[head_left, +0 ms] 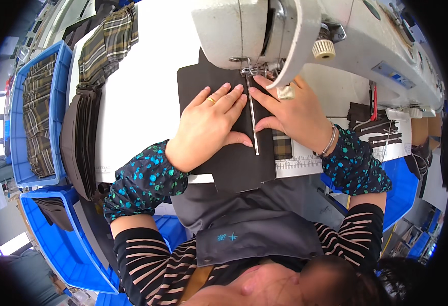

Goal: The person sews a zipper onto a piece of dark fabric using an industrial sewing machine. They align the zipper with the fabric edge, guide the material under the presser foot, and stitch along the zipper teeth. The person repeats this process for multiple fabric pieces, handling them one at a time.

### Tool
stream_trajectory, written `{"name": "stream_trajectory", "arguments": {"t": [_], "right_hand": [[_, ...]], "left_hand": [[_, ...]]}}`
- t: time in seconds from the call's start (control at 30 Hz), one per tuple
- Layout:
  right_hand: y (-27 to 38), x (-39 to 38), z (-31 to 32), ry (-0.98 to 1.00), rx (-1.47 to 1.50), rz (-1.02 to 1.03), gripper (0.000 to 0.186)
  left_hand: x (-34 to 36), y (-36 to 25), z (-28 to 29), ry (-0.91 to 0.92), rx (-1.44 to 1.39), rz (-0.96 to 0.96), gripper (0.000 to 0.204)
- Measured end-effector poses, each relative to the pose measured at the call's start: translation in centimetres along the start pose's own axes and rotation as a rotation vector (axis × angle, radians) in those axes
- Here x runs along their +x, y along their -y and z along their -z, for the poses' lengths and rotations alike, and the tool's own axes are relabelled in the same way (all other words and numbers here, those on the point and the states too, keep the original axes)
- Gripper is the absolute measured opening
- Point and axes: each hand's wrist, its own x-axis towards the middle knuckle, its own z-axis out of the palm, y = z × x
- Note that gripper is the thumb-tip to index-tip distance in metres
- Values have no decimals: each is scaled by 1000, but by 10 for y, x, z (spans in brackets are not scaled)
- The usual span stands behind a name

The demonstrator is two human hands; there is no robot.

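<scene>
A dark fabric piece (237, 168) lies flat on the white sewing table (142, 102), running under the presser foot (249, 69) of a white sewing machine (336, 41). My left hand (211, 127) presses flat on the fabric, fingers spread, a ring on one finger. My right hand (293, 115) rests on the fabric's right side, index finger pointing at the foot. A thin metal guide bar (254, 122) runs between the two hands. A bit of plaid cloth (282, 145) shows under my right hand.
A stack of dark fabric pieces (81, 137) and plaid cloth (106, 46) lie at the table's left. Blue bins (60, 92) hold more plaid and dark pieces on the left. Dark strips (374, 130) lie at the right near a ruler strip (298, 164).
</scene>
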Motion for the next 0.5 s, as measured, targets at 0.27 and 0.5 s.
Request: {"name": "stream_trajectory", "arguments": {"t": [0.27,0.5], "right_hand": [[-3,2,0,-87,-56,30,66],[-2,7,-4,-32,-133,-7,66]], "left_hand": [[1,2,0,8,-16,6,87],[-2,3,2,34,0,17,88]]}}
